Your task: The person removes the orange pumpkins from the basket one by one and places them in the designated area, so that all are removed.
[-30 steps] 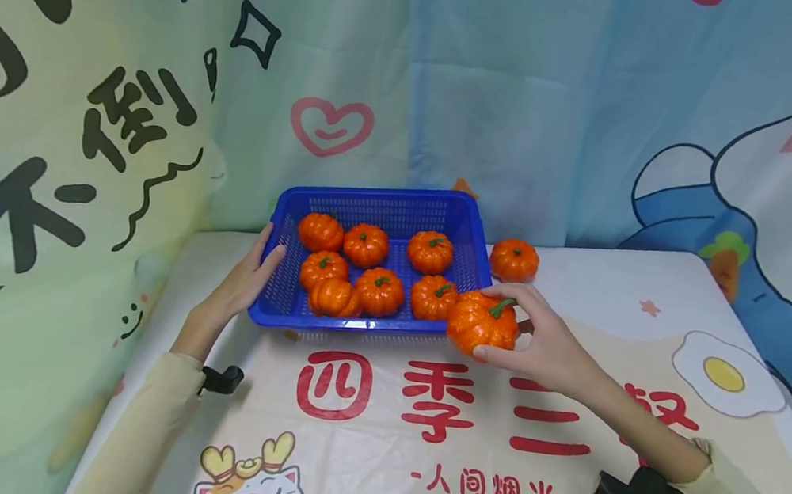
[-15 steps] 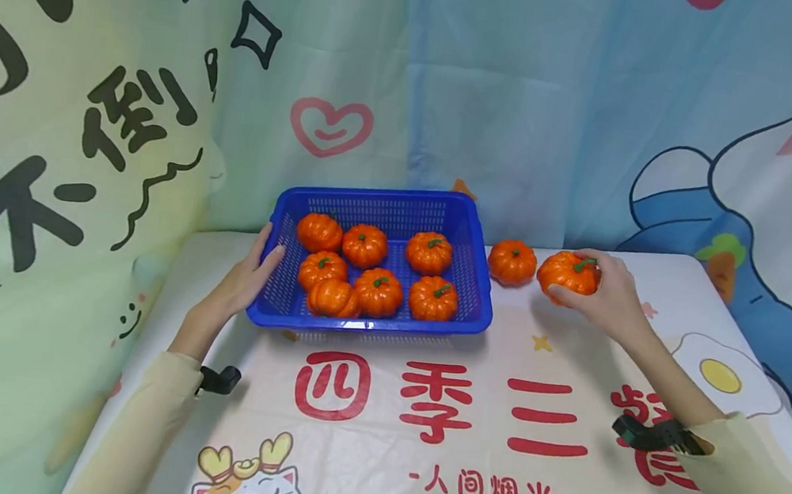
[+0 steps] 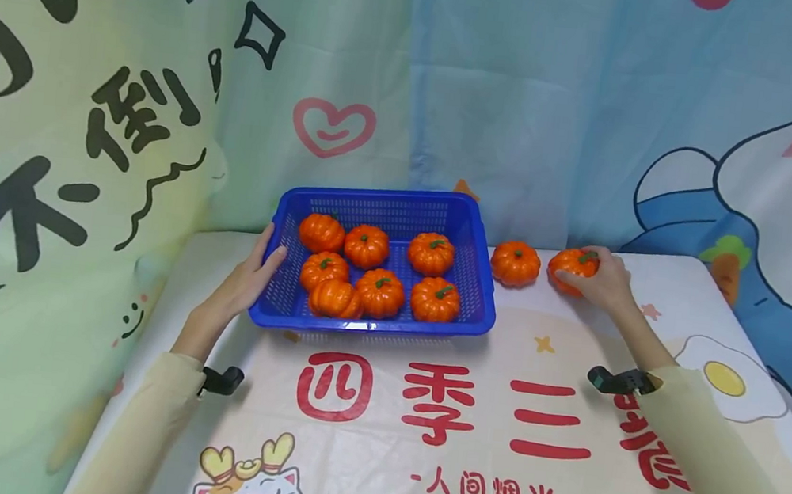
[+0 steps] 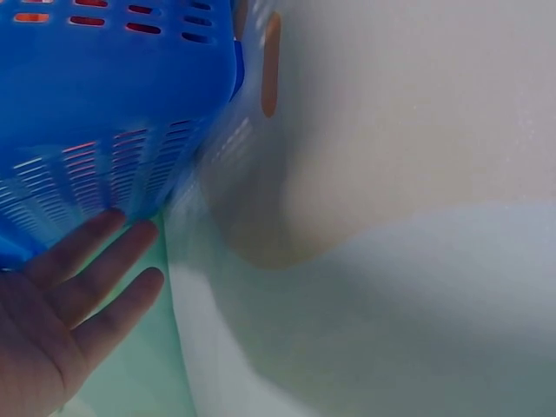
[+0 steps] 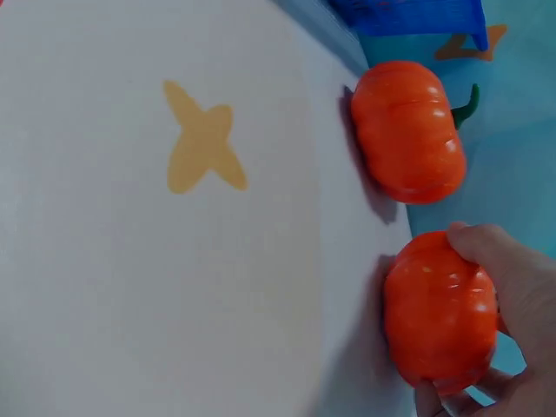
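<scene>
My right hand (image 3: 606,281) grips a small orange pumpkin (image 3: 569,262) with a green stem, at the back of the table right of the basket. In the right wrist view the thumb and fingers hold that pumpkin (image 5: 439,317) from opposite sides, with a shadow beside it. A similar pumpkin (image 3: 515,263) sits between it and the blue plastic basket (image 3: 374,327). Several more pumpkins (image 3: 380,293) lie inside the basket. My left hand (image 3: 242,284) rests against the basket's left side; in the left wrist view its fingers (image 4: 113,261) are extended along the slotted wall.
A printed cloth (image 3: 481,402) with red characters covers the white table (image 3: 665,281). Behind the basket hangs a pale blue curtain (image 3: 493,129), and a green-yellow one (image 3: 161,153) stands close on the left.
My right hand has carried the pumpkin from the basket's front right corner to the right and back, then lowered it beside the other pumpkin. The left hand and basket have stayed put.
</scene>
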Available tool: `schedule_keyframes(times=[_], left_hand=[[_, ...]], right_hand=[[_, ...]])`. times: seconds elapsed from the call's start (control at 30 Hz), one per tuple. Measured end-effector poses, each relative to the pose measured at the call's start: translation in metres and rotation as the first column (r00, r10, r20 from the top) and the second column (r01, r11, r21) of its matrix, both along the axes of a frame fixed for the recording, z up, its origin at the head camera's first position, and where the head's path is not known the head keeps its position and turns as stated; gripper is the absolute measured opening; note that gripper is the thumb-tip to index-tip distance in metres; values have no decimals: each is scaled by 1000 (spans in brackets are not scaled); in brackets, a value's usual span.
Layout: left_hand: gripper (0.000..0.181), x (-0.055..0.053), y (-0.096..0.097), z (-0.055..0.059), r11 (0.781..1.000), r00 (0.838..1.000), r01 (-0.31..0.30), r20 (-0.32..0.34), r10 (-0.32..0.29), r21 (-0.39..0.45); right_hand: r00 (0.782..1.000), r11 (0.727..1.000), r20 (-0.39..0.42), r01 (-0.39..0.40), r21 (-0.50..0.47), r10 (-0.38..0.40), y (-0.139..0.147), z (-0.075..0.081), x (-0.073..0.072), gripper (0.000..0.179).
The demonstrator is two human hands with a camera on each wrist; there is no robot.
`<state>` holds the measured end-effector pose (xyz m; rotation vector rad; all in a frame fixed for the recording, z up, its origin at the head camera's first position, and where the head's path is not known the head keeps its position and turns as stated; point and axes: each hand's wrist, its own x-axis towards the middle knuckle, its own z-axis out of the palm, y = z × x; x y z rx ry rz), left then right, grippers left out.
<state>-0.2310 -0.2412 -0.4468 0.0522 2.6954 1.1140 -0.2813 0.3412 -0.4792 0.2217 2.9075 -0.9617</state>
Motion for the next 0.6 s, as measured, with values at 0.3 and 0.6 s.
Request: schedule_keyframes(times=[0.3, 0.6], left_hand=[[74, -2, 0, -2, 1000, 1000, -6, -6, 6, 10], [74, -2, 0, -3, 999, 1000, -16, 3, 16, 31]], right_hand=[[1000, 1000, -1, 5, 5, -5, -1, -9, -3, 79], [999, 998, 25, 40, -56, -39, 1, -16, -1, 79]])
